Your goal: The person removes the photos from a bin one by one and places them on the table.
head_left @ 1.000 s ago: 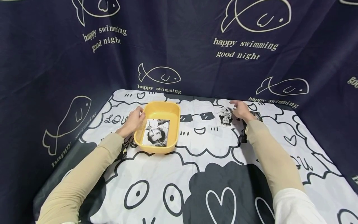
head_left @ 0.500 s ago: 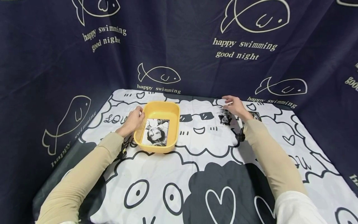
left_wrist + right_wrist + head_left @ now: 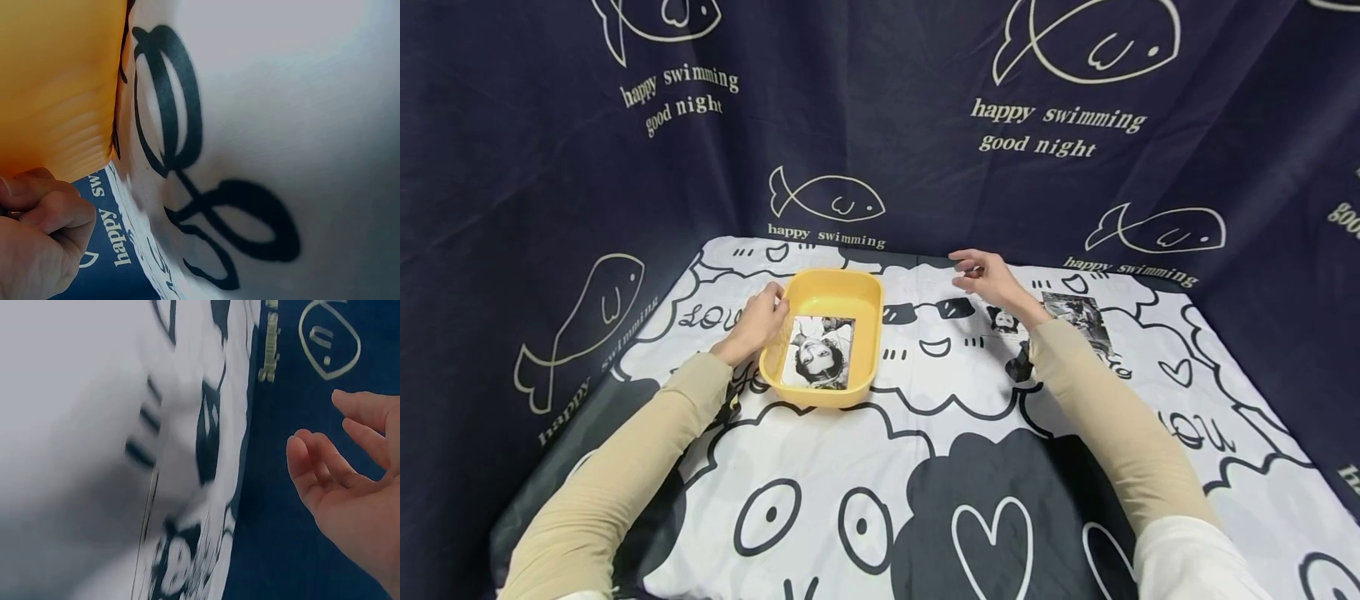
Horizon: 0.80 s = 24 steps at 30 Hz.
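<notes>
A yellow plastic basin [image 3: 867, 379] stands on the patterned cloth, with a black-and-white portrait photo [image 3: 817, 354] lying inside it. My left hand [image 3: 763, 320] pinches the basin's left rim; in the left wrist view its curled fingers [image 3: 53, 209] meet the yellow wall. Over the back of the table hovers my right hand [image 3: 988, 277], fingers loosely bent and nothing between them. The right wrist view has this hand [image 3: 350, 456] with thumb and fingertips apart. Just below it lies a second photo [image 3: 1002, 320], partly covered by the wrist. A third photo [image 3: 1081, 321] lies right of the forearm.
White cloth [image 3: 820, 458] with black cartoon drawings covers the table. A dark blue curtain [image 3: 917, 108] printed with fish and lettering rises behind the table's back edge and along both sides.
My right hand has moved left, away from the photos on the right toward the basin. More of the rightmost photo now shows. The left hand and the basin have stayed put.
</notes>
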Available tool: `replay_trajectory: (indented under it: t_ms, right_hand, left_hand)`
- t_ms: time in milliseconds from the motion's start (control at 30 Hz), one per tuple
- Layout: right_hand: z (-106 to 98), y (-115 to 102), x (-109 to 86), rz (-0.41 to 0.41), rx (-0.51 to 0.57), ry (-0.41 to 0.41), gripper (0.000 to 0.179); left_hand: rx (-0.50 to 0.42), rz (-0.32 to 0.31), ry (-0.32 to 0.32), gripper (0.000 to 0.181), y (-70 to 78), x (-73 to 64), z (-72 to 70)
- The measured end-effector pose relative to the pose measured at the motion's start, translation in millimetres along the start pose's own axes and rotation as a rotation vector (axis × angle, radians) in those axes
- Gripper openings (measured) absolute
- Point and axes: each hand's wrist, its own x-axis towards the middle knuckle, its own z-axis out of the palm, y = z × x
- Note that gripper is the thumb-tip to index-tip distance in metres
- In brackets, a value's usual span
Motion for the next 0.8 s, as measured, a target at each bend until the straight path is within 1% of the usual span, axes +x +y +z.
replay_trajectory:
  t_ms: [233,433,533,800]
  right_hand:
    - [25.1,-26.6,0.9,-0.06,0.072,-0.076,0.049]
    - [45.3,-46.3,4.6,-0.119,0.087,-0.113,0.048]
    - [55.5,-55.3,7.2,-0.145,0.081,-0.135,0.047]
    - [84.3,-77.8,13.3,-0.217,0.036,-0.203,0.046]
  left_hand:
    - [-0.006,-0.002,-0.011,0.022,1.0,-0.8,0.8]
    - [-0.004,-0.013,-0.011,0.022,1.3,-1.8,0.4]
    - [-0.01,-0.018,-0.014,0.022,1.7,-2.1,0.2]
    - [0.004,-0.004,0.011,0.022,0.5,-1.0,1.5]
